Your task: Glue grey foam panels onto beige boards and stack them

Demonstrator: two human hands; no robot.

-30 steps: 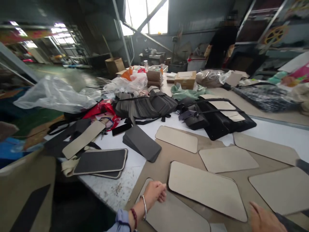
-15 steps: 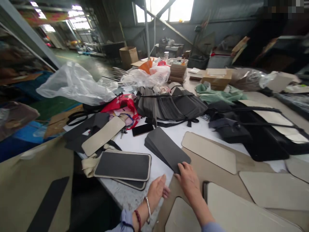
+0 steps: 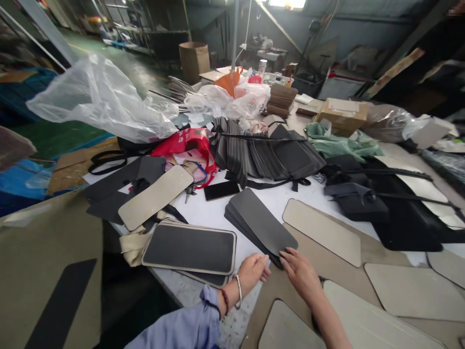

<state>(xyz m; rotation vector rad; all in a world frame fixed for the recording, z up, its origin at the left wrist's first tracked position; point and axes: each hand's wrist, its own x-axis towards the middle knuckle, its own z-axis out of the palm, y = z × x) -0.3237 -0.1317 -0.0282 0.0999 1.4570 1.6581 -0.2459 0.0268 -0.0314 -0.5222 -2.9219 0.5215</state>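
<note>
A fanned stack of dark grey rounded panels [image 3: 259,215] lies on white sheeting in front of me. My right hand [image 3: 296,269] has its fingertips at the near right corner of the top panel, gripping its edge. Just left of that corner is my left hand [image 3: 256,270], fingers curled in and thumb against them; what they hold, if anything, is too small to make out. To the left, a dark panel with a beige border [image 3: 191,248] tops a small pile. A beige panel [image 3: 321,230] rests to the right of the grey stack.
Behind the stack are a phone [image 3: 222,190], a red bag [image 3: 192,145] and a strapped bundle of grey panels [image 3: 269,152]. Larger beige panels [image 3: 414,291] cover the right side. A clear plastic bag [image 3: 105,106] bulges at the far left. The table edge drops off at lower left.
The view has tilted down and shifted. My left hand has come nearer the stack's corner, with its fingers drawn closer together. My right hand stays at the top panel's corner.
</note>
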